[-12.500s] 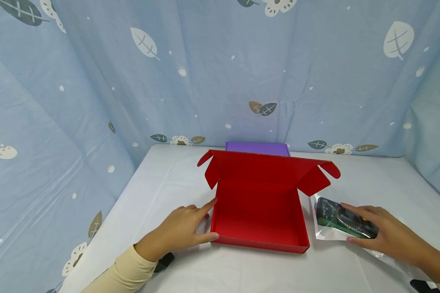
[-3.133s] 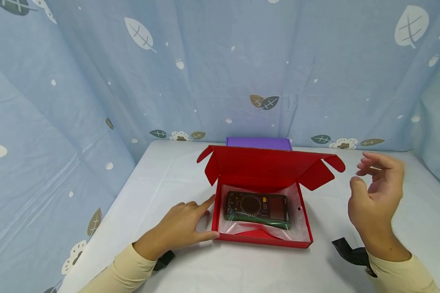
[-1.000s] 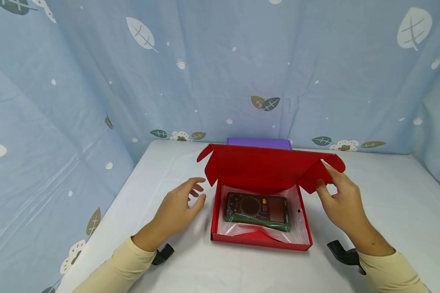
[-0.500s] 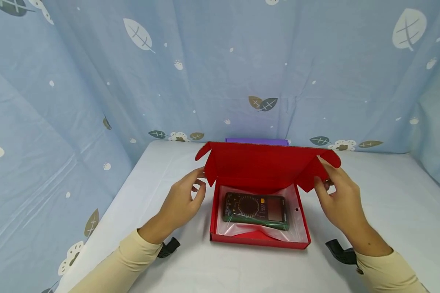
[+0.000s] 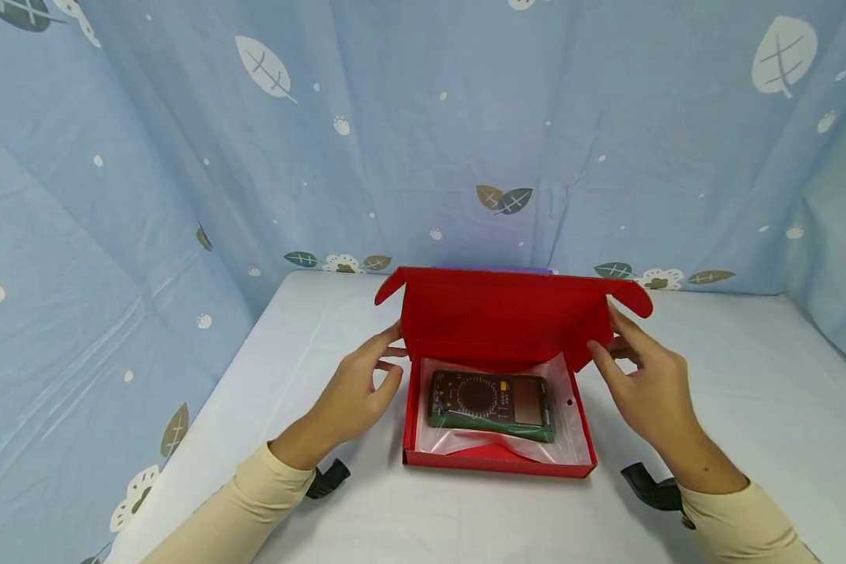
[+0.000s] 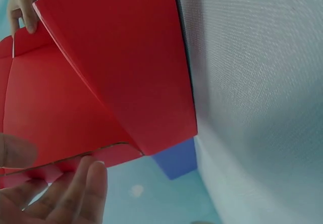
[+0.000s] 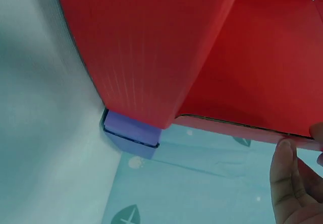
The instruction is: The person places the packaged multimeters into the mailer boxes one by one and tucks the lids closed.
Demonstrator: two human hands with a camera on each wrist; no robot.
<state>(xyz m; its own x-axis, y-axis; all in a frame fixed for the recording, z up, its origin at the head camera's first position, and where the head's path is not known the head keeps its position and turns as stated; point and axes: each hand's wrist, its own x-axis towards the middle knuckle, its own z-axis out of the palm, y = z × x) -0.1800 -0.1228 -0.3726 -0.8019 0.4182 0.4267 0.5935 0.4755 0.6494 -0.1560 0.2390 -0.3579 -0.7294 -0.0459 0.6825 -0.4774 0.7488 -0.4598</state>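
Note:
A red cardboard mailer box (image 5: 499, 465) sits on the table with its lid (image 5: 500, 313) raised and tilted back. Inside lies a black multimeter (image 5: 489, 398) with a green edge, wrapped in a clear plastic bag (image 5: 571, 427). My left hand (image 5: 356, 395) touches the outer face of the lid's left side flap (image 6: 118, 153) with its fingertips; the thumb stands apart from the flap. On the other side my right hand (image 5: 648, 384) pinches the right side flap (image 5: 587, 337), thumb in front and fingers behind.
A purple box (image 7: 133, 130) stands behind the red one, mostly hidden by the lid in the head view. White cloth covers the table (image 5: 324, 329). A blue patterned curtain (image 5: 409, 141) hangs behind and at the sides.
Earlier the right hand put the bagged multimeter into the box. Since then both hands have come to the lid's side flaps, which have turned inward, and the lid has risen somewhat.

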